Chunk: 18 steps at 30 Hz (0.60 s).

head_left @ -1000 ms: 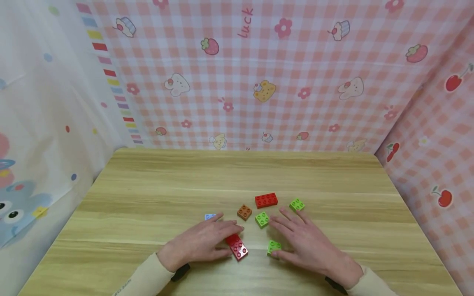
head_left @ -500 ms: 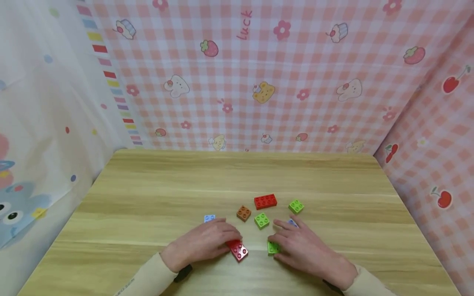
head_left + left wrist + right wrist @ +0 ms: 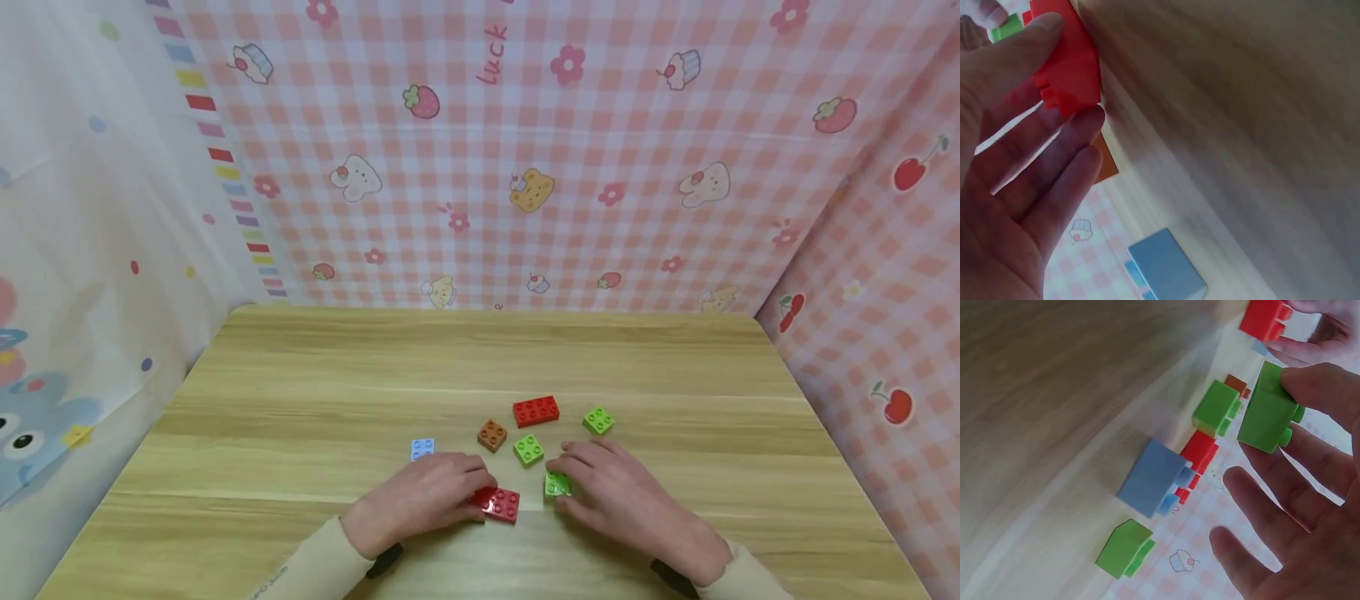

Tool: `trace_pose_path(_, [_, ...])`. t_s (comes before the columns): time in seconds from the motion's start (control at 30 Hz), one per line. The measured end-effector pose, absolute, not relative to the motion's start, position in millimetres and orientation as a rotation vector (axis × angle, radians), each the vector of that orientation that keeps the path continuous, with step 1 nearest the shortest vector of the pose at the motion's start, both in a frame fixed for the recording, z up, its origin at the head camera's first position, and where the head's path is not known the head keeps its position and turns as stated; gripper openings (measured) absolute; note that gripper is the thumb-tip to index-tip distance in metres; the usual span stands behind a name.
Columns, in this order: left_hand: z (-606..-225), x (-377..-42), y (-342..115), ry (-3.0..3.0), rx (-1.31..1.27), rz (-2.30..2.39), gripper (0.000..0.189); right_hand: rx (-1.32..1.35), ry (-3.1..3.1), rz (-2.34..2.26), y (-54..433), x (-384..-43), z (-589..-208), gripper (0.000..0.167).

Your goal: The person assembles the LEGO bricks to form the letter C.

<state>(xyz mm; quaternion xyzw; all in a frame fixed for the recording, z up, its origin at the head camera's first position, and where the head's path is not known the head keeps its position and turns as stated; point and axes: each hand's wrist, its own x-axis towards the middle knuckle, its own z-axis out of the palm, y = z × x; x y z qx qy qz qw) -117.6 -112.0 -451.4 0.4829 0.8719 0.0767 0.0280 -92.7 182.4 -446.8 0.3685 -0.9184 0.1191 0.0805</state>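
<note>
My left hand (image 3: 427,497) grips a long red toy building brick (image 3: 506,505) between thumb and fingers, studs up. In the left wrist view the thumb lies along the side of that brick (image 3: 1075,69). To the right, my right hand (image 3: 626,508) pinches a small green brick (image 3: 557,485) between thumb and fingers; the right wrist view shows its plain side (image 3: 1266,412), with the other fingers spread. A short gap separates the two held bricks. Beyond the right fingers stands a blue brick (image 3: 1152,478), hidden under that hand in the head view.
Further back lie a second long red brick (image 3: 536,411), a brown brick (image 3: 492,435) and two more green bricks, one central (image 3: 528,450) and one at right (image 3: 598,421). A light blue brick (image 3: 422,448) sits beyond my left hand. Patterned cloth (image 3: 480,167) hangs behind the wooden table (image 3: 337,358).
My left hand has taken hold of the red brick and turned it from slanting to nearly sideways. The right fingers have closed on the near green brick, which has shifted slightly away from me.
</note>
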Motion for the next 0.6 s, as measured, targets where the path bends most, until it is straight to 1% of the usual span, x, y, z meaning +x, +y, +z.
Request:
trace_pose_path(0.3, [-452.1, -118.5, -101.7, 2.714, 1.339, 0.268, 0.032, 0.974, -2.817, 0.637, 177.0, -91.1, -439.5, 0.043])
trace_pose_path(0.6, [-455.1, -116.0, -95.7, 2.745, 1.268, 0.308, 0.033, 1.018, -2.852, 0.835, 171.8, -89.3, -440.0, 0.041])
